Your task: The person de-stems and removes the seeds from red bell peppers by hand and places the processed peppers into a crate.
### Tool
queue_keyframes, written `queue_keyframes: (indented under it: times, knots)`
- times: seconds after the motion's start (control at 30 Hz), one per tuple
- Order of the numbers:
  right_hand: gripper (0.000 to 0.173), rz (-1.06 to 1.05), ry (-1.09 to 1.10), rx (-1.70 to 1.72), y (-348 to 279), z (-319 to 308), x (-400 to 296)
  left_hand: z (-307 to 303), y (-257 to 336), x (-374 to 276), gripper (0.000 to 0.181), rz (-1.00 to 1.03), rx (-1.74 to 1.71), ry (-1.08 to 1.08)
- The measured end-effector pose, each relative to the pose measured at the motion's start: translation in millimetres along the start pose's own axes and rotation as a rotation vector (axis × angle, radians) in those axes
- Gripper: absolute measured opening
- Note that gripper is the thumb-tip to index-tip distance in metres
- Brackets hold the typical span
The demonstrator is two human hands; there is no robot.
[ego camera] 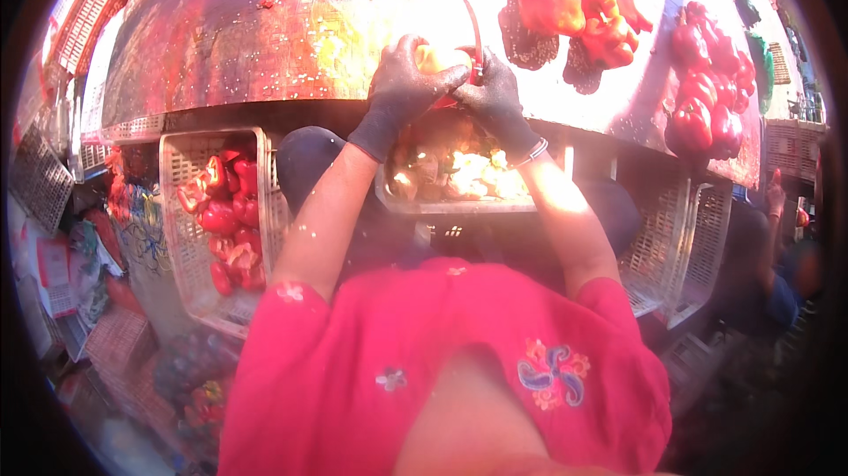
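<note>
Both my hands wear dark gloves and meet at the near edge of the table. My left hand [405, 82] grips a red-and-yellow bell pepper [434, 60], its fingers around the far side. My right hand [493, 92] holds a knife [475, 29], its thin curved blade pointing away from me, with the fingers close against the pepper. Glare washes out part of the pepper and the tabletop around it. Beneath my hands a plastic crate [457, 206] contains pale and reddish pepper scraps [487, 174].
Whole red peppers lie in piles on the seed-strewn table [225, 65], one pile [583, 6] beyond my right hand, another [709, 92] farther right. A crate of cut red peppers [165, 211] stands at left. Empty-looking crates [689, 244] and a co-worker's hand [775, 194] are at right.
</note>
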State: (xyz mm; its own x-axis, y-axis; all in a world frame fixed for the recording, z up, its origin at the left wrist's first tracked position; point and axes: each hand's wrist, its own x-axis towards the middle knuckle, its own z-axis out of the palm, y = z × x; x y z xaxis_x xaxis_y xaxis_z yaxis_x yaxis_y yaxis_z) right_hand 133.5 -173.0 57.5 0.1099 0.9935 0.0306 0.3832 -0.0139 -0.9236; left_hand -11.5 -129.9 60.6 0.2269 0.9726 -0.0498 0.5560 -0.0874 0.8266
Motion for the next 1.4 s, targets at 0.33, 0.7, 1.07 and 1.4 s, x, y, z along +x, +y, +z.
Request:
queue_keyframes:
  times: [0.33, 0.7, 1.07, 1.4]
  knots:
    - [0.039, 0.295, -0.161, 0.519, -5.2, 2.6, 11.4, -6.7, -37.0, -3.9, 0.037, 0.099, -0.257, 0.09]
    - [0.033, 0.332, -0.013, 0.503, 10.4, 1.0, 19.4, -19.8, -87.1, -11.5, 0.029, 0.047, -1.164, 0.128]
    - [0.019, -0.259, 0.047, 0.3, 35.6, 64.8, 24.8, -113.1, -67.4, -67.5, 0.027, -0.092, -1.4, 0.228]
    - [0.028, -0.608, 0.193, -0.617, -13.8, 22.8, 5.7, -240.3, -150.1, -169.1, 0.067, 0.059, 0.364, 0.701]
